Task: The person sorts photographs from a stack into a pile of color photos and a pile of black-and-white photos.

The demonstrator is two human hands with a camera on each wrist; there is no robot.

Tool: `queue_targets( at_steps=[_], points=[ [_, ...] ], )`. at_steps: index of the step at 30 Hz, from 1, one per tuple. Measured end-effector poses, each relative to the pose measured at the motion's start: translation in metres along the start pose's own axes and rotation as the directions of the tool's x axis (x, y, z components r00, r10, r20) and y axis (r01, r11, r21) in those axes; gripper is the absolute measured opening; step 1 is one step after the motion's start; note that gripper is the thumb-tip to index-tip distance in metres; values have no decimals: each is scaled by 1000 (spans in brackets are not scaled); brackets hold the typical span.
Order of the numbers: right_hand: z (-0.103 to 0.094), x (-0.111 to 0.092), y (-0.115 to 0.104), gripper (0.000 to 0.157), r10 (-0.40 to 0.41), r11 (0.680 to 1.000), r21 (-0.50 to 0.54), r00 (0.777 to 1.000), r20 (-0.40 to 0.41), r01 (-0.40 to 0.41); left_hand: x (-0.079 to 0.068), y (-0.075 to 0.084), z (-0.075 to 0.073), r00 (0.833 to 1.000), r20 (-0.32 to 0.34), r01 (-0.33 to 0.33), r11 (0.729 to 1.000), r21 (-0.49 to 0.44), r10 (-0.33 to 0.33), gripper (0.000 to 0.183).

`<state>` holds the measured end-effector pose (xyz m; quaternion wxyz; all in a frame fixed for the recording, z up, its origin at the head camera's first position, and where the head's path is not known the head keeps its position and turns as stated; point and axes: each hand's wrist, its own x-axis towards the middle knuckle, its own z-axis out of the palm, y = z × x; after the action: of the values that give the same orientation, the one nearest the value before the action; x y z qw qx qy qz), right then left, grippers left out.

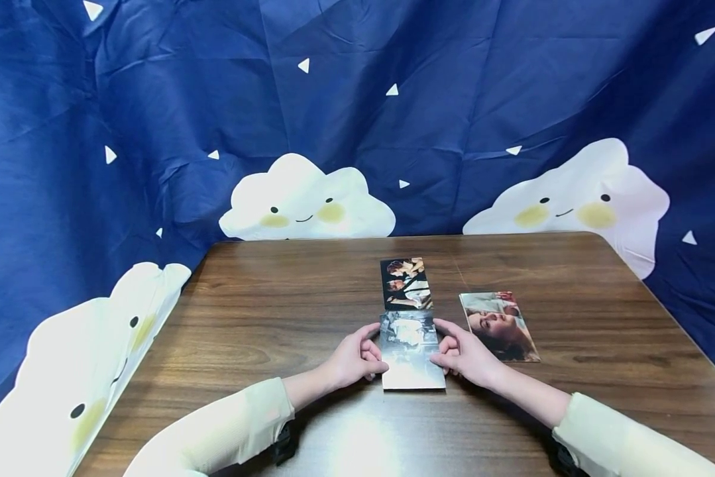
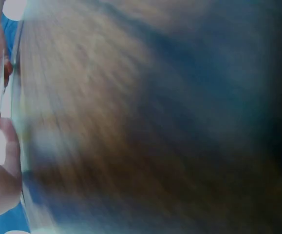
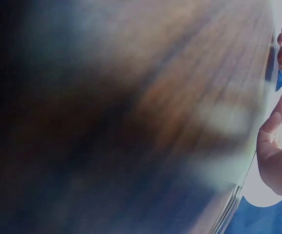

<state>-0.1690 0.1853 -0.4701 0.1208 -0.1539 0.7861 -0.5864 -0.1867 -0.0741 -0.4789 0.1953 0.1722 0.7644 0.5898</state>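
Observation:
Between my two hands is a greyish, glossy photo card [image 1: 413, 351], its lower part bright with glare. My left hand [image 1: 356, 356] pinches its left edge, thumb at the front and fingers curled behind. On the opposite edge my right hand [image 1: 466, 352] grips it the same way. Both wrist views show the card edge-on as a thin strip, held off the table. Just beyond its top edge lies a dark photo card [image 1: 407, 285] with people on it. Right of my right hand lies another photo card [image 1: 500, 326] showing a face, possibly a small stack.
A brown wood-grain table [image 1: 274, 291] with rounded far corners carries the cards. Behind and left of it hangs a blue cloth [image 1: 345, 119] printed with smiling clouds and white triangles. Light glares off the table's near part.

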Motion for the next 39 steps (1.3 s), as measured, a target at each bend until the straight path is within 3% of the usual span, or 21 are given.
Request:
queue_targets(
  at_steps=[4,14,19,25,31,39],
  points=[
    [2,1,1,74,8,1000,-15,1000,2,-8,1,-1,-1,999,22,44,999,-9,-44,82],
    [2,0,5,74,20,996,-87,1000,5,-20,8,0,-6,998,34,54,995,80,-57,75],
    [1,1,3,73,42,985,-165,999,1,-42,11,1,-4,997,6,81,989,121,-82,75],
    [4,1,0,71,97,957,-269,994,-58,-110,11,3,0,996,-34,87,982,168,-83,76],
    [4,1,0,69,133,949,-276,986,-98,-155,10,3,1,996,-46,82,980,182,-75,75],
    [3,0,0,68,129,962,-230,987,-92,-147,10,2,2,996,-59,83,981,174,-73,75]
  ],
)
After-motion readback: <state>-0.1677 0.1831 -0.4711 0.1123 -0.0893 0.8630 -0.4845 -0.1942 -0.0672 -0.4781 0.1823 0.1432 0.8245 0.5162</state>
